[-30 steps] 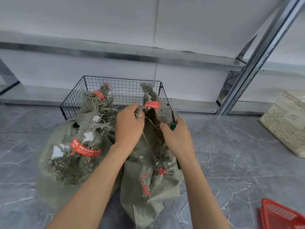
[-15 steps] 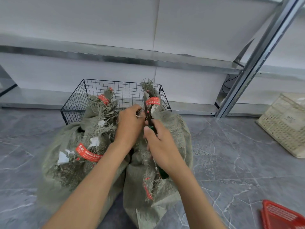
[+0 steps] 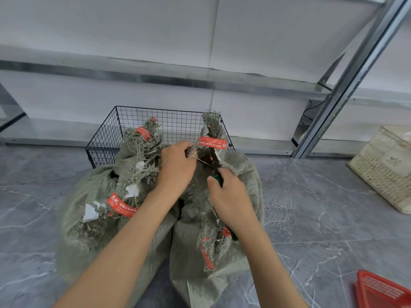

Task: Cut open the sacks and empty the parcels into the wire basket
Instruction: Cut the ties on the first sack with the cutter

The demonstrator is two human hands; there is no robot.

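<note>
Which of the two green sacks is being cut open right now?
The right sack, nearer the beige crate: the left hand pinches its tied neck while the right hand holds a green-handled cutter against it. No hand grips the left sack.

Bare left hand (image 3: pixel 175 172), bare right hand (image 3: pixel 231 196). Bare forearms (image 3: pixel 124 241), uncovered from wrist to lower edge of view. Upper arms and clothing out of view.
</note>
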